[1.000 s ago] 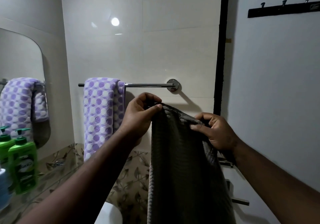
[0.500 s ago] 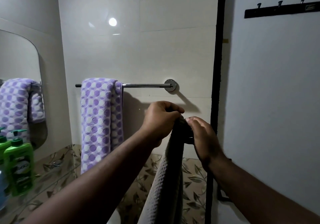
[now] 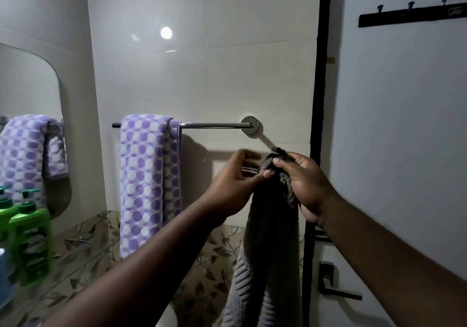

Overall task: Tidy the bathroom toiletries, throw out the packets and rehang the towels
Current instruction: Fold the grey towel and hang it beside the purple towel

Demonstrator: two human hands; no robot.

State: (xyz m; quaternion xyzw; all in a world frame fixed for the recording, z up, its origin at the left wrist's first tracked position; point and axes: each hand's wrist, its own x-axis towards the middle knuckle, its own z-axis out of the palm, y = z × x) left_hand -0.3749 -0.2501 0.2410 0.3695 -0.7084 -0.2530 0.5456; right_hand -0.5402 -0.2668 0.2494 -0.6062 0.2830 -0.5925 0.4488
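right hand [image 3: 303, 182] now clamps the grey towel [image 3: 273, 225] with its top bunched into one wad, left hand [image 3: 232, 185] has slackened to one fingertip on the fold, so the towel is gathered rather than spread and hangs just below the bare right end of the towel rail [image 3: 214, 125], not yet rehung.

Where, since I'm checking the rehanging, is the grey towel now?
Head view, right of centre: the grey towel hangs bunched from the right hand, below the bare end of the towel rail, right of the purple dotted towel.

The rail [image 3: 214, 125] lies bare at right; purple towel [image 3: 149, 182] covers its left.
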